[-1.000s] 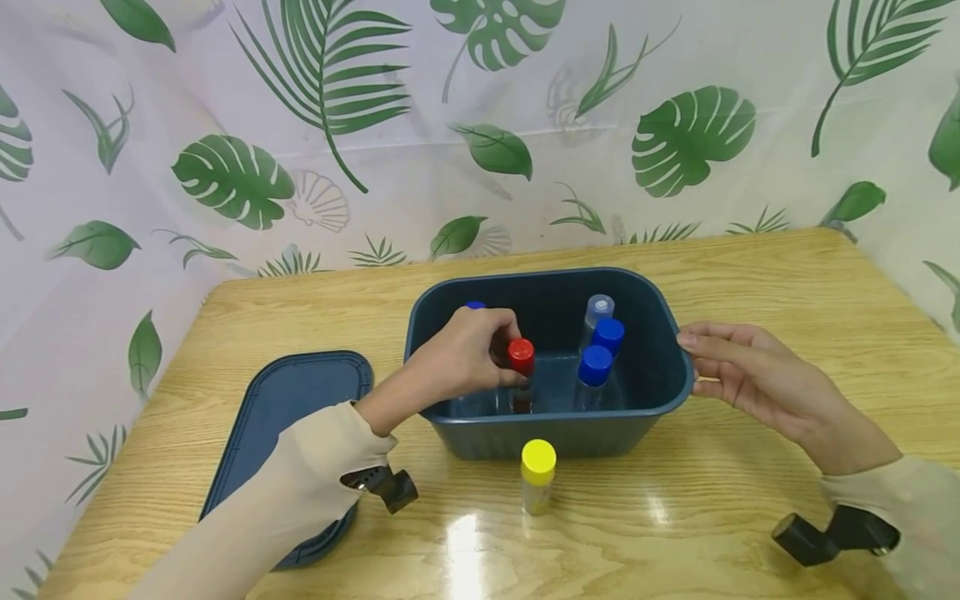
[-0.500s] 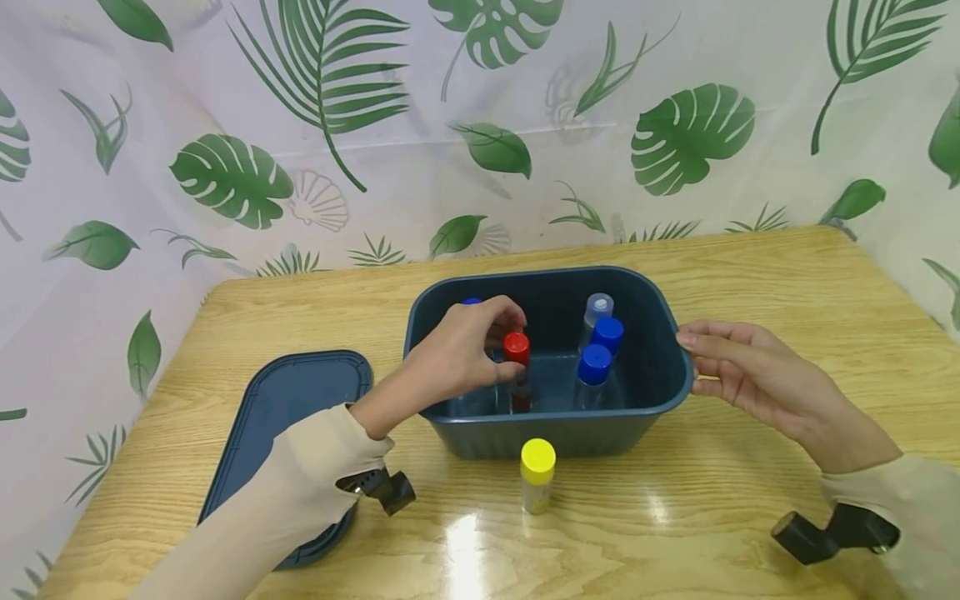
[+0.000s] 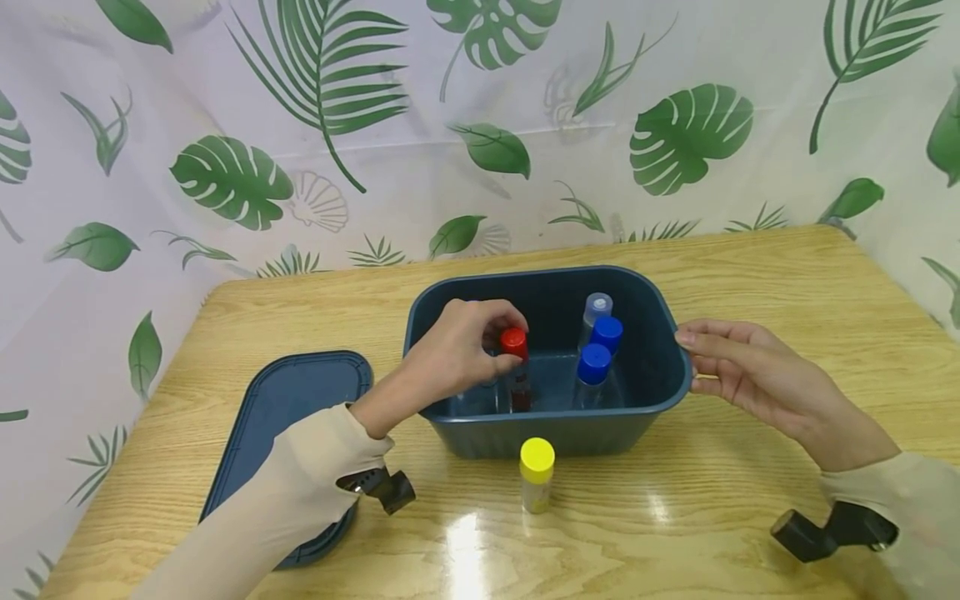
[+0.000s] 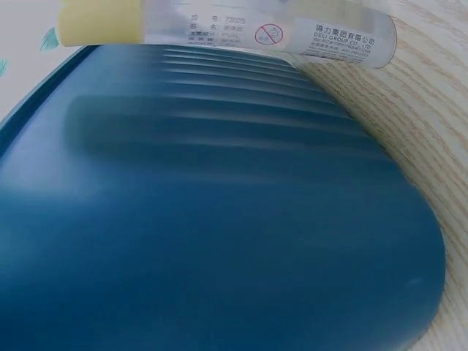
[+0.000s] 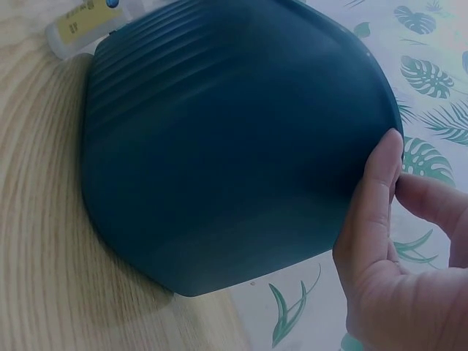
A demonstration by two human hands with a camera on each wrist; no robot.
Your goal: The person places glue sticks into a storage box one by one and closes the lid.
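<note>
Left hand [image 3: 457, 350]: reaches over the near-left rim of the bin, fingertips curled round the red cap of the red-capped bottle [image 3: 515, 367], pinching it from above.
Red-capped bottle: stands upright inside the dark blue bin [image 3: 555, 433], near the front wall and left of centre; its long axis runs vertical, so the way out is straight up past the rim.
Right hand [image 3: 750, 375]: fingers straight and relaxed, tips resting against the bin's right rim; it holds nothing.
Nearer hand: the left, already on the cap; the right is well apart from it, across the bin.
Neighbours in the bin: two blue-capped bottles [image 3: 596, 367] and a clear-capped bottle [image 3: 597, 307] stand upright to the right, apart from the red one; something clear stands just left of it, mostly hidden by the left hand.
Open room: above the bin nothing blocks a lift.
On the desk [image 3: 750, 275]: a yellow-capped bottle [image 3: 537, 473] stands upright just before the bin's front wall; the bin's lid [image 3: 285, 417] lies flat to the left, partly under the left sleeve.
</note>
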